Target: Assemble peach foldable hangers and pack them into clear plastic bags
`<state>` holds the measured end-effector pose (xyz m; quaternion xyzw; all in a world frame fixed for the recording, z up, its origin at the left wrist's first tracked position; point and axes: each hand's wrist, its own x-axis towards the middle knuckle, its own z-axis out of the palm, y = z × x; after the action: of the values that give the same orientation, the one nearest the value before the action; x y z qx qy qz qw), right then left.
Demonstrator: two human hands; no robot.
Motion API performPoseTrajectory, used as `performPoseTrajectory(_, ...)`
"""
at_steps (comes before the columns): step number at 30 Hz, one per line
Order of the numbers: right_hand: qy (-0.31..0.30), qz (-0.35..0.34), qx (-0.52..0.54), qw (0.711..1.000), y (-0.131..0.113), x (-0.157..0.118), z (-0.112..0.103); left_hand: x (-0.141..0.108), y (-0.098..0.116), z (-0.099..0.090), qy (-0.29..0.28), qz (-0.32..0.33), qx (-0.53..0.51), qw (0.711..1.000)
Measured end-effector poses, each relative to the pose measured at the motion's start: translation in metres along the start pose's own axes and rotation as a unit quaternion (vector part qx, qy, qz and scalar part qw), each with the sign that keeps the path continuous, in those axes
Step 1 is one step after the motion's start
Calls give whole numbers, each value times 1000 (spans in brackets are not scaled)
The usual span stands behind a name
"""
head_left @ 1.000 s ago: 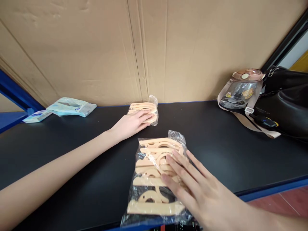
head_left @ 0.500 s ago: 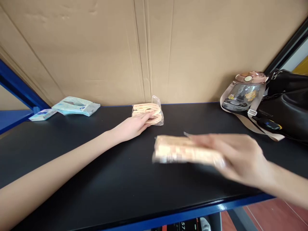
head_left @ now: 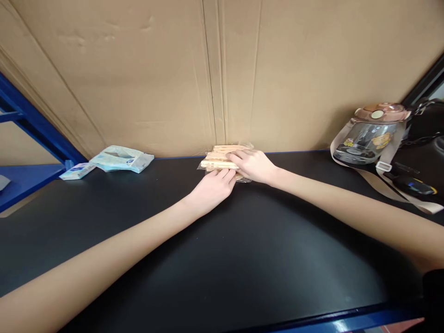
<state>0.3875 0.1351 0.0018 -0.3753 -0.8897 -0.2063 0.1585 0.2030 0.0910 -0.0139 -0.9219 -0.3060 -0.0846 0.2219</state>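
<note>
Two clear plastic packets of pale beige pieces lie together at the back of the black table, against the cardboard. My right hand (head_left: 255,166) grips the upper packet (head_left: 218,164) from its right side, fingers closed over the top. My left hand (head_left: 215,188) is at the front edge, its curled fingers pressed on the packets. The lower packet (head_left: 227,148) shows behind and beneath the upper one; the hands cover much of both. What kind of pieces they hold I cannot make out.
A light-blue wipes pack (head_left: 121,159) and a smaller white-and-blue pack (head_left: 77,171) lie at the left. On the right stand a clear bottle (head_left: 369,138) with a strap and a small black device (head_left: 416,186). Cardboard (head_left: 156,83) walls off the back.
My right hand has carried its packet left and back onto the one at the cardboard. My left hand has shifted to the front edge of the packets. The view has turned slightly left.
</note>
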Motion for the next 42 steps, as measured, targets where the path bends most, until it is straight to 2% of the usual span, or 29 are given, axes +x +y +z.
performPoseTrajectory(5,8,-22,52,998,-2,-18,7,-18,-4,-8,31,-1,-1,1000)
performPoseTrajectory(9,13,-61,103,993,3,-27,9,-25,-10,-8,71,-77,-20,994)
performPoseTrajectory(11,2,-72,117,990,6,-27,11,-25,-11,-5,57,-115,-51,990)
performPoseTrajectory(15,-30,-76,105,991,11,-23,8,-24,-12,-2,16,-132,-81,988)
performPoseTrajectory(19,-44,-58,69,995,10,-25,-17,-24,-7,-4,-2,-134,-106,985)
performPoseTrajectory(23,21,-50,65,996,1,-47,-52,-27,0,-3,-23,-146,-146,978)
performPoseTrajectory(25,52,-29,69,996,-4,-66,-61,-29,1,-3,-31,-162,-163,973)
performPoseTrajectory(27,62,1,73,995,-8,-86,-61,-30,1,-2,-37,-169,-174,969)
performPoseTrajectory(30,29,45,94,994,-11,-107,-49,-32,1,-3,-43,-165,-184,968)
performPoseTrajectory(34,-42,109,156,981,-13,-112,-34,-35,1,-5,-4,-183,-174,968)
performPoseTrajectory(36,-64,117,188,973,-12,-109,-32,-36,3,-8,26,-167,-165,972)
performPoseTrajectory(38,-74,110,204,970,-11,-108,-31,-36,6,-12,30,-123,-179,976)
performPoseTrajectory(40,-82,103,223,966,-10,-109,-30,-37,10,-16,-7,-71,-219,973)
performPoseTrajectory(42,-86,101,242,961,-9,-110,-30,-37,13,-18,-69,-42,-259,963)
